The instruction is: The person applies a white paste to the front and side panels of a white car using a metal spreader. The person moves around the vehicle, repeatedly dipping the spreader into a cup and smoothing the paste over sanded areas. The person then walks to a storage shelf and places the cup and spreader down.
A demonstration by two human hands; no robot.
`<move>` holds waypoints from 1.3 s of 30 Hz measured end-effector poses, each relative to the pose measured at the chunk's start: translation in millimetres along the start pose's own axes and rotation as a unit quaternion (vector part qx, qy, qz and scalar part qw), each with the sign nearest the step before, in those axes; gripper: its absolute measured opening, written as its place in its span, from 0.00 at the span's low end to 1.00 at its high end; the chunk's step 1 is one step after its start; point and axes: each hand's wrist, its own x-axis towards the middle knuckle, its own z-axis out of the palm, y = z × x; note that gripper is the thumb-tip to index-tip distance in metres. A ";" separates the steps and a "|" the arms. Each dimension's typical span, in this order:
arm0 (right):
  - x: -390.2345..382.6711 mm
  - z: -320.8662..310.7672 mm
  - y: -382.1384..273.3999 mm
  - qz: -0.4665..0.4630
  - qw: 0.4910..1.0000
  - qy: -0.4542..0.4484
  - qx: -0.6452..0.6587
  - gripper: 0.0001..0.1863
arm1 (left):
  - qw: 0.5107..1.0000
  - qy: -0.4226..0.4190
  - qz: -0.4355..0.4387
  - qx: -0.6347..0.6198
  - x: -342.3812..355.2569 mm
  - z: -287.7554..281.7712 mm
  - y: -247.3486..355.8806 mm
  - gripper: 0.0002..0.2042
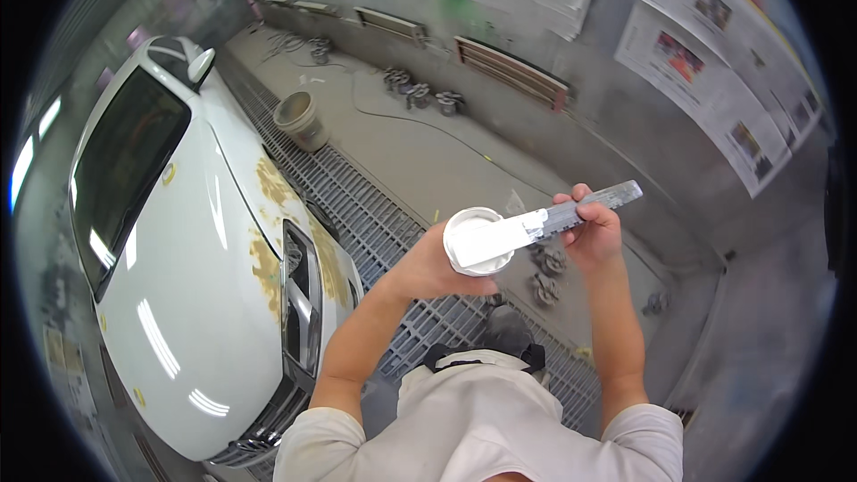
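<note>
A white cup of white paint (467,262) is held in my left hand (430,263), whose fingers wrap round it at chest height. My right hand (591,232) grips a flat grey stirring stick (607,199) to the right of the cup. The stick lies slanted across the cup's mouth, its left half coated in thick white paint down to the end inside the rim.
A white car (187,321) with sanded yellowish patches stands at the left. A floor grating (384,241) runs beside it, with a bucket (302,120) on it. Spray-gun cups or similar small items (420,95) and a hose line the wall (625,98), which has papers on it.
</note>
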 end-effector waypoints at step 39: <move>639.3 157.2 141.5 0.359 0.868 -0.216 -0.265 0.14 | 0.808 0.574 0.043 0.123 164.9 -334.0 23.7 0.35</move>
